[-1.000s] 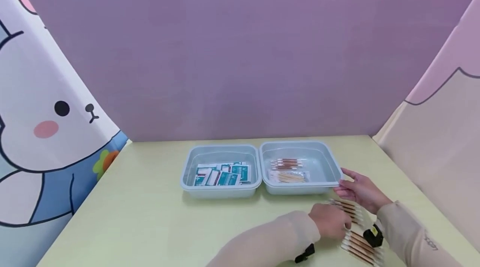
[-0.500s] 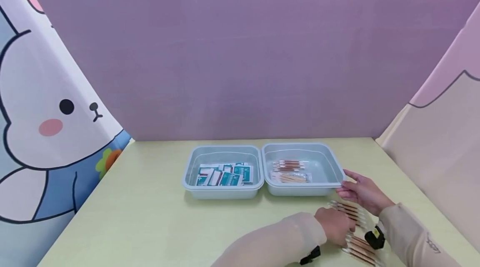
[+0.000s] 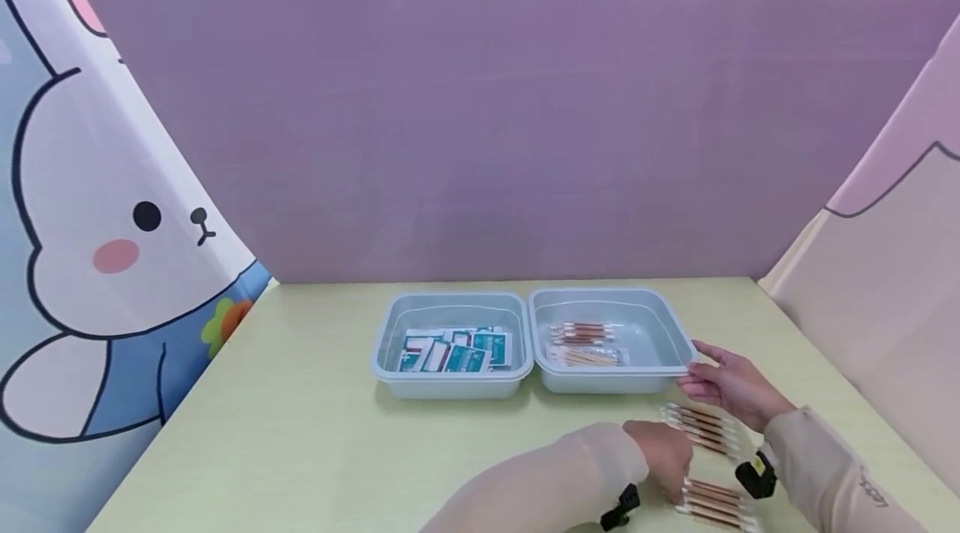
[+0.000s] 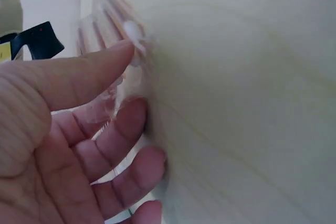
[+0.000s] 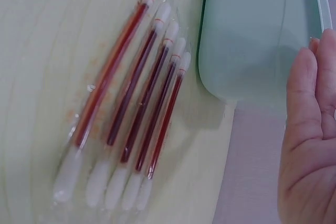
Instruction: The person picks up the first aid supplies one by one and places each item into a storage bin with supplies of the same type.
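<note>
My left hand [image 3: 662, 456] is at the left end of the nearer clear pack of iodine swabs [image 3: 718, 508] on the table; its thumb and curled fingers pinch the pack's end, with the plastic showing between them in the left wrist view. A second pack of iodine swabs [image 5: 139, 98] lies flat just beyond, between my hands. My right hand [image 3: 738, 387] grips the near right corner of the right-hand pale blue plastic box [image 3: 611, 383]. Inside that box lie a pack of iodine swabs [image 3: 585, 334] and a bag of plain cotton swabs [image 3: 588, 356].
A matching pale blue box [image 3: 453, 389] stands against the first on its left. It holds several green-and-white sachets [image 3: 467, 358]. The pale yellow table [image 3: 300, 416] is backed by a purple wall [image 3: 480, 108], with printed cloth [image 3: 172, 308] at the left side.
My left hand has moved from between the two loose swab packs nearer to me, onto the near pack's left end. That pack has shifted left and turned slightly. My right hand stays on the box.
</note>
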Tool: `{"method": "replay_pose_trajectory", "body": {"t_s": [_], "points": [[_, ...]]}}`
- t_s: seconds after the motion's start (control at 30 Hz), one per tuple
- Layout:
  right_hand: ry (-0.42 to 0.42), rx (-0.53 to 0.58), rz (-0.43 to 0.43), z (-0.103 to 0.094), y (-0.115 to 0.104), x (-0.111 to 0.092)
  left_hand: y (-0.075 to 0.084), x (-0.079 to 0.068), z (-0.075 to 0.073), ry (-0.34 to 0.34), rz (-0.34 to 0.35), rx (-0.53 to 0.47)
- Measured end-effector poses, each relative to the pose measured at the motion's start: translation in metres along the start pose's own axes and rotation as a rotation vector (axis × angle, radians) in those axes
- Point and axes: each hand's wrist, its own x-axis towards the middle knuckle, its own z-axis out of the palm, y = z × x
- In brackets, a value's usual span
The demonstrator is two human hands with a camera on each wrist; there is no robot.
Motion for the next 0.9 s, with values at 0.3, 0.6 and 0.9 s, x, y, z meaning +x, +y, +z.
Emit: {"method": "replay_pose_trajectory", "body": {"t_s": [0.3,0.6,0.9], "points": [[-0.005,0.025,-0.004,-0.001,0.001,0.001,-0.02,-0.007,-0.004,-0.045,0.06,-0.312],[0.005,0.012,0.014,-0.001,0.002,0.001,-0.031,-0.018,-0.005,0.062,-0.025,-0.534],[0.015,-0.006,0.028,-0.001,0.001,-0.001,-0.038,-0.03,-0.007,0.199,-0.067,-0.813]]}}
